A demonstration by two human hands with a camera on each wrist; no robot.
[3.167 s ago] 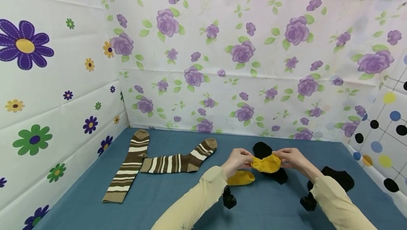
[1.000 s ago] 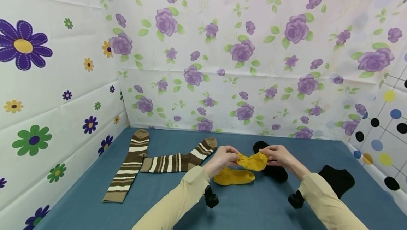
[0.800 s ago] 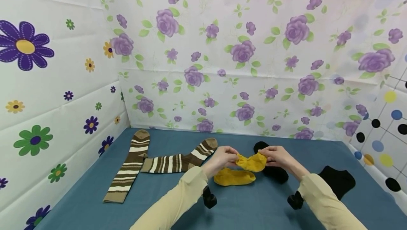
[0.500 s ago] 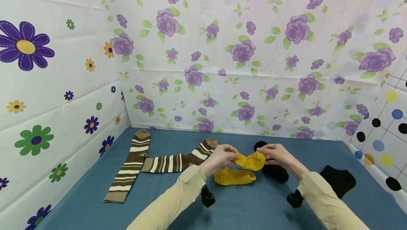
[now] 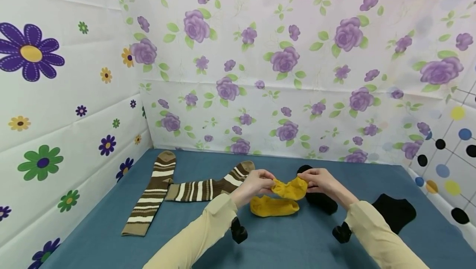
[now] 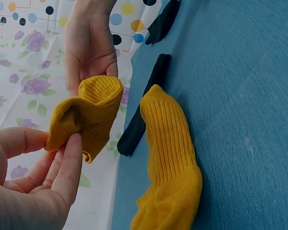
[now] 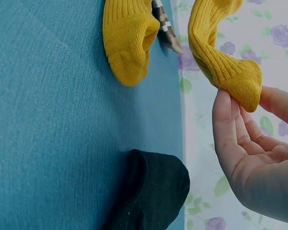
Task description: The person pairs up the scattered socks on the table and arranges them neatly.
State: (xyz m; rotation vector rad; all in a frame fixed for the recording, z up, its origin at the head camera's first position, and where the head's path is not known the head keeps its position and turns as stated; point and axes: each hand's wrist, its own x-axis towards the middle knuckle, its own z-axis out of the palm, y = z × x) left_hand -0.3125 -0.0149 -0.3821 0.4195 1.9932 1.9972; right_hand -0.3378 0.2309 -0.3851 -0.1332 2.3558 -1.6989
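Observation:
A yellow ribbed sock (image 5: 291, 189) hangs between both hands, raised off the table and sagging in the middle. My left hand (image 5: 254, 187) pinches its left end between thumb and fingers; in the left wrist view that end shows as a folded, open cuff. The other end, the toe in the right wrist view, is pinched by my right hand (image 5: 324, 183). Just below and in front lies a second yellow sock (image 5: 274, 207), flat on the blue cloth. Behind the right hand a black sock (image 5: 321, 203) is partly hidden.
Two brown-and-white striped socks lie at the left, one lengthwise (image 5: 148, 198) and one crosswise (image 5: 197, 191). Another black sock (image 5: 396, 212) rests at the right, partly behind the right sleeve. Flower-patterned sheets (image 5: 253, 116) wall in the blue table (image 5: 290, 244).
Both hands have carried the held yellow sock leftward, from over the black sock to just behind the second yellow sock. In the last second it drifts slightly further left. The lying socks stay put.

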